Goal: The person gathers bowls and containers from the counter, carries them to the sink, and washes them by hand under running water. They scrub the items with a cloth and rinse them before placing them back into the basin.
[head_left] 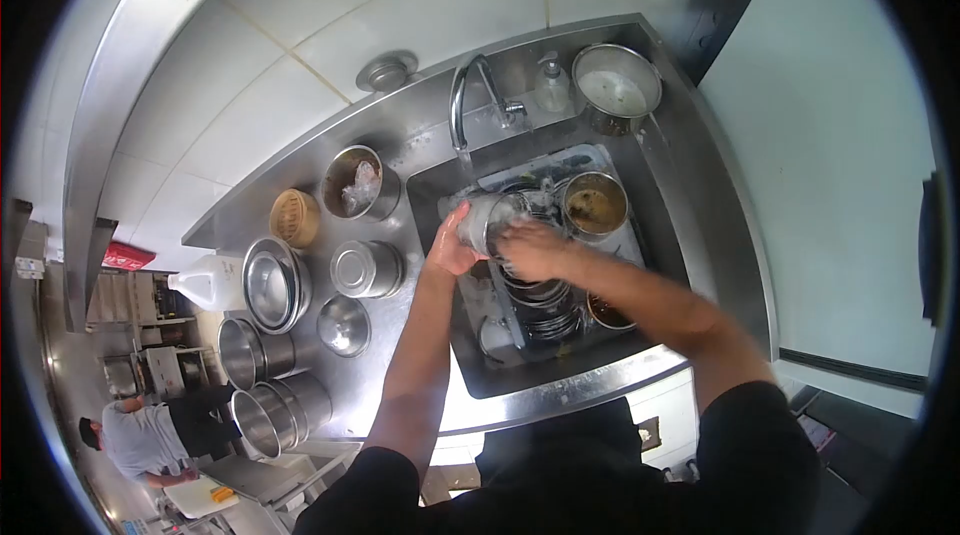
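Above the sink my left hand (455,243) is closed around the side of a small cylindrical metal pot (484,219), which lies tilted with its mouth facing right. My right hand (535,249) reaches to the mouth of that pot; its fingers are smeared by motion, and whether they hold anything cannot be made out. Beneath both hands, the sink (462,355) contains stacked dark dishes (552,323) and a metal pot (595,205) with brownish residue inside. Water runs from the curved faucet (460,115) just behind the held pot.
On the left counter stand a pot with a crumpled plastic bag (362,185), a bamboo steamer (294,218), metal bowls (270,285), several pots (265,415) and a white jug (208,282). A soap bottle (551,85) and a pot (617,85) sit behind. Another person (150,440) stands far left.
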Action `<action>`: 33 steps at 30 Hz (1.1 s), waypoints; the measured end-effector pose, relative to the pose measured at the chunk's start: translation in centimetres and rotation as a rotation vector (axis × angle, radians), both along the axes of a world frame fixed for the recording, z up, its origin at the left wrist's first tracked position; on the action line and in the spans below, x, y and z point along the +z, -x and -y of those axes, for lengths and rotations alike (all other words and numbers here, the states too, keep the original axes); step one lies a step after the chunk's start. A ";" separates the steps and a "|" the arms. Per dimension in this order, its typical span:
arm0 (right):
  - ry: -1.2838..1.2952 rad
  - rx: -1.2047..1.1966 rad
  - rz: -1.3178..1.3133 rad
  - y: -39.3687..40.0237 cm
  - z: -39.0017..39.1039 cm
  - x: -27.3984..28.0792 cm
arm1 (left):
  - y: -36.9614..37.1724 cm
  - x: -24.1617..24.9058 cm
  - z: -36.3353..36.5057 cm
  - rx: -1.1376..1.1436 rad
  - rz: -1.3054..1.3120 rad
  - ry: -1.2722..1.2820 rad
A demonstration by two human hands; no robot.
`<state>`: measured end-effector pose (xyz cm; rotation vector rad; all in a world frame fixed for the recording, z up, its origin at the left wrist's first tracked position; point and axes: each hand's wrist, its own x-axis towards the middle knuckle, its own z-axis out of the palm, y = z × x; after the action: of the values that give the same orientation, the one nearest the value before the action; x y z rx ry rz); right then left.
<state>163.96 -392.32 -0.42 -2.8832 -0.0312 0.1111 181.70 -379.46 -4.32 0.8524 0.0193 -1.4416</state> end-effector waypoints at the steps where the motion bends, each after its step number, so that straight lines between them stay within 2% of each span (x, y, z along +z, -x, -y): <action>1: 0.114 0.044 0.020 -0.3 0.7 1.4 | 0.1 1.4 -0.2 -0.028 -0.021 -0.046; 2: 0.233 0.086 0.041 -0.8 1.7 2.3 | 0.6 2.1 -0.1 -0.025 0.046 -0.072; 4: 0.392 0.166 0.069 -1.2 2.9 5.6 | 2.1 3.1 0.3 0.017 -0.037 0.001; 7: 0.340 -0.023 0.035 -3.1 2.5 7.6 | 3.4 3.8 0.8 0.062 -0.073 0.079; 8: 0.274 -0.096 0.209 -3.4 2.3 6.0 | 3.8 4.0 1.0 0.068 -0.072 0.100; 11: -0.327 -0.495 0.139 -5.2 0.7 5.0 | 4.6 2.5 1.0 0.026 -0.196 0.219; 12: -0.512 -0.526 0.048 -5.1 0.2 5.6 | 4.9 2.6 0.9 0.055 -0.278 0.265; 14: -0.583 -0.316 0.062 -4.8 -0.6 2.5 | 3.9 2.7 0.7 0.035 -0.130 0.185; 15: -0.617 -0.210 0.065 -4.1 -0.9 2.8 | 3.4 2.8 0.5 0.026 -0.061 0.145; 16: -0.437 -0.198 -0.059 -3.0 -0.9 3.5 | 2.9 2.8 0.5 0.018 0.013 0.106; 19: 0.086 0.028 0.178 -1.7 0.1 2.9 | 2.3 2.9 0.5 -0.108 0.015 -0.075; 20: 0.254 0.086 0.170 -1.2 0.9 2.9 | 2.2 3.1 0.6 -0.131 -0.010 -0.075; 23: 0.414 0.304 0.315 -1.5 3.7 4.6 | 1.5 3.1 0.1 -0.177 -0.085 -0.077; 24: 0.433 0.263 0.202 -1.6 3.0 3.8 | 1.5 3.4 0.0 -0.179 -0.027 -0.117; 26: 0.116 -0.031 0.102 -1.3 0.9 0.9 | 1.6 4.6 1.5 -0.195 0.093 -0.179; 27: -0.034 -0.175 0.053 -1.2 0.4 1.3 | 1.7 4.9 1.9 -0.191 0.122 -0.200; 28: -0.322 -0.377 -0.070 -1.3 0.0 2.0 | 2.1 5.2 1.9 -0.189 0.148 -0.229; 30: -0.348 -0.313 -0.032 -2.2 -0.2 1.8 | 2.7 5.1 1.6 -0.184 0.181 -0.233; 31: -0.363 -0.281 -0.018 -2.4 -0.4 1.8 | 3.2 4.5 1.3 -0.157 0.053 -0.109; 32: -0.889 -0.582 -0.084 -2.7 -0.7 1.9 | 3.7 3.9 0.9 -0.120 -0.076 0.013; 33: -1.107 -0.716 -0.007 -3.3 -0.7 2.5 | 4.0 3.5 0.5 -0.080 -0.197 0.136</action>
<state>167.25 -391.59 2.12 -1.6565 0.6932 -0.0339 177.73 -379.94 -0.85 0.6040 0.0354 -1.5786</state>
